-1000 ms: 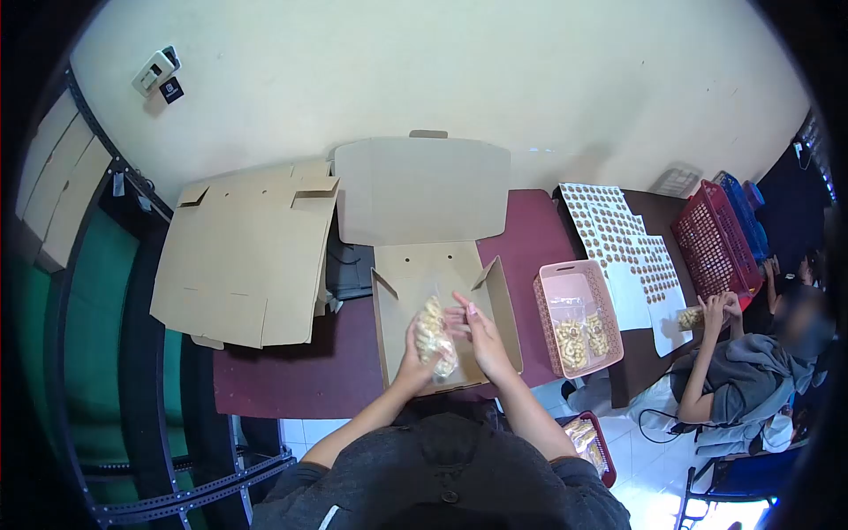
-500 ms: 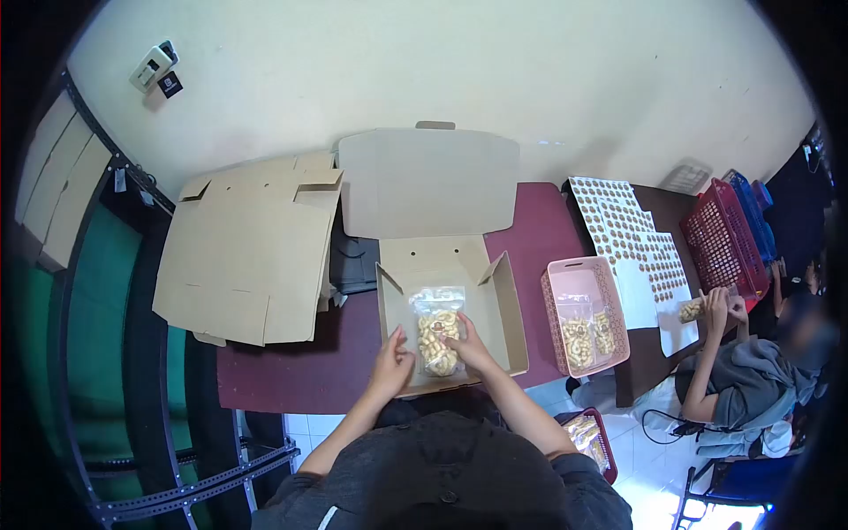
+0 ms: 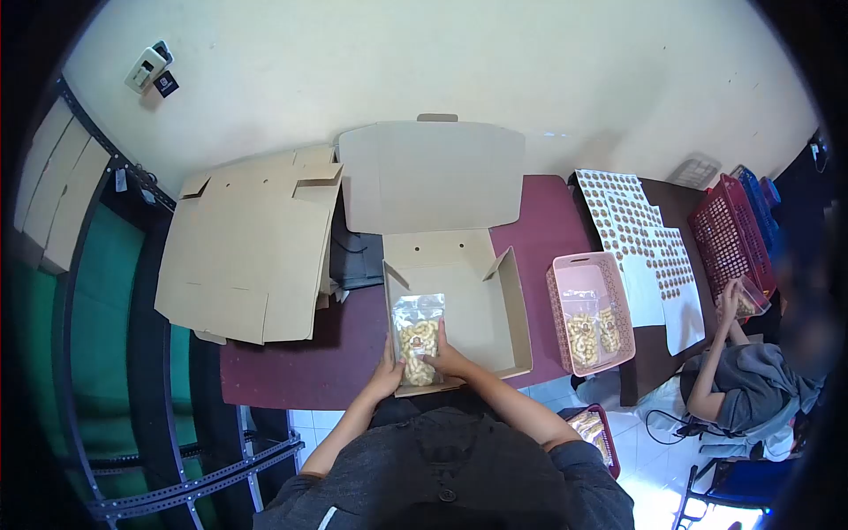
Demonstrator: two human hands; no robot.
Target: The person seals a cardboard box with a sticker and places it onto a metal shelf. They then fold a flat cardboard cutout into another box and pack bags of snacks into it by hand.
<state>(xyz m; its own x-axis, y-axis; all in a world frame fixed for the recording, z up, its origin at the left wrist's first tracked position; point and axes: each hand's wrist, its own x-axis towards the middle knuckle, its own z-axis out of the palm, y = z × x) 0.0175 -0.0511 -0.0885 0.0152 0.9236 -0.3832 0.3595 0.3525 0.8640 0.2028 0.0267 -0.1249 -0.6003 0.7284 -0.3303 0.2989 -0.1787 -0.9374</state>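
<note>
A clear plastic bag of pale curled snacks [image 3: 419, 339] with a small round label sits in the front left corner of an open cardboard box [image 3: 481, 322]. My right hand [image 3: 448, 360] grips the bag's right side, its thumb lying over the front. At the bag's lower left edge, beside the box's left wall, my left hand [image 3: 386, 375] is closed on it; some of its fingers are hidden. The box lid stands raised behind, towards the wall.
Flattened cardboard boxes [image 3: 238, 256] are stacked at left on the maroon table [image 3: 291, 375]. To the right stand a pink basket [image 3: 596, 269] with snack bags and sticker sheets [image 3: 649, 265]. A co-worker [image 3: 746, 375] sits at far right holding a clear container, near a red crate [image 3: 729, 225].
The snack bag has moved left and slightly down, into the box's front left corner, with my right hand on it. My left hand has closed on its left edge.
</note>
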